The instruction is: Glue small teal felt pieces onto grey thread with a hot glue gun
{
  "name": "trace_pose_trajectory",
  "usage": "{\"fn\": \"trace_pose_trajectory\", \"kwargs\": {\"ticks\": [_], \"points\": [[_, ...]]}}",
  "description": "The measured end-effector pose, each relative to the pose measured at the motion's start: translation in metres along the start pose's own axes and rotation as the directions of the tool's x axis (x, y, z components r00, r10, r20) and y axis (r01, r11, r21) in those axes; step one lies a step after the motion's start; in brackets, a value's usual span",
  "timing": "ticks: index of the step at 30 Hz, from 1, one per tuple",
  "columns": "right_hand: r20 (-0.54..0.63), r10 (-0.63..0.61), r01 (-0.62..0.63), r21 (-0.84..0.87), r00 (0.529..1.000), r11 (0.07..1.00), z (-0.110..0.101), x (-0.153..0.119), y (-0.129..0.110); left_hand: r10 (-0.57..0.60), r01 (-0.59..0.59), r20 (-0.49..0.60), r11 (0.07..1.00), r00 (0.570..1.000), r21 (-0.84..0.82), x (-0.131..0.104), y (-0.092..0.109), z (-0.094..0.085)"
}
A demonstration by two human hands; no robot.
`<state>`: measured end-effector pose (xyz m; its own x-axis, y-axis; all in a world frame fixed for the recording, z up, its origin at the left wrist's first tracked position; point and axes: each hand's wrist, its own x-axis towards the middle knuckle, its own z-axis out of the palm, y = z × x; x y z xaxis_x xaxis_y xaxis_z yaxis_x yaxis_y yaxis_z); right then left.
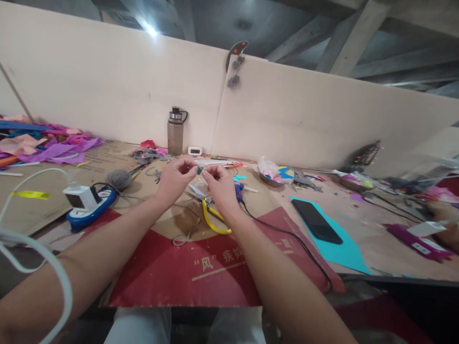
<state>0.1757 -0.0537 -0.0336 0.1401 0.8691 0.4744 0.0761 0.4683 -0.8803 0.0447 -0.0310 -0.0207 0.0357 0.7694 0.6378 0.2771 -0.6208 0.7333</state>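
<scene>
My left hand [176,178] is closed in a pinch above the middle of the work surface. Close beside it, my right hand [220,185] is pinched too, thumb against index finger. Between the fingertips of both hands shows a small dark teal piece [199,169], too small and blurred to name. Yellow-handled pliers [215,223] lie below my right hand, on the cardboard. Partly hidden behind that hand is a blue glue gun [239,192] with a black cord. A small pale packet [198,187] sits under the hands.
Left stand a blue power strip [92,210] with a white charger [81,198], and a ball of grey yarn [119,180]. A bottle [175,133] is by the partition. Right, a black phone [316,220] rests on turquoise sheet [349,253]. A white cable [59,272] loops near my left forearm.
</scene>
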Motion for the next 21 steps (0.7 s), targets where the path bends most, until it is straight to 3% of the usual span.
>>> {"fn": "trace_pose_trajectory", "kwargs": {"ticks": [4, 9, 21], "points": [[-0.028, -0.013, 0.013, -0.021, 1.000, 1.000, 0.0016, 0.0012, -0.0001, -0.119, 0.122, 0.029, 0.980, 0.992, -0.157, -0.0001, 0.0016, 0.0028], [-0.041, 0.032, -0.032, 0.003, 0.999, 0.999, 0.0008, 0.0034, 0.0029, -0.165, 0.188, 0.098, 0.928, 0.981, -0.321, -0.0004, 0.0012, 0.0047], [-0.083, 0.071, -0.075, -0.048, 0.994, 0.996, -0.0016, 0.0056, 0.0017, -0.222, 0.282, 0.190, 0.872, 0.956, -0.400, -0.0023, 0.0026, 0.0054]]}}
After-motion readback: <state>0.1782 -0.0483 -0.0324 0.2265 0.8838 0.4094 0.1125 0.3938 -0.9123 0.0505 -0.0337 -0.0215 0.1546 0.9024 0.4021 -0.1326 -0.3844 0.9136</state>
